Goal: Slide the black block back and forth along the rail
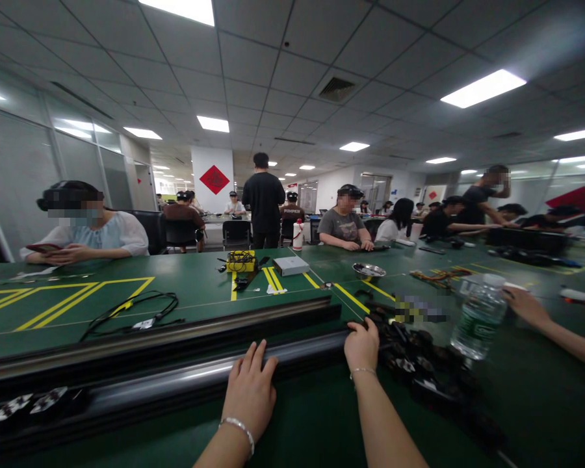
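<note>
My left hand (250,389) lies flat on a long black rail (175,377) that runs across the green table (322,429), fingers stretched out and holding nothing. My right hand (361,344) rests at the rail's right end, fingers curled over its edge. A pile of small black parts (419,364) lies just right of my right hand. Both wrists wear thin bracelets.
A plastic water bottle (478,315) stands at the right, with another person's hand (524,303) beside it. A black cable (136,311), a yellow box (240,260), a white box (291,264) and a metal bowl (368,270) sit farther back. Several people sit around the tables.
</note>
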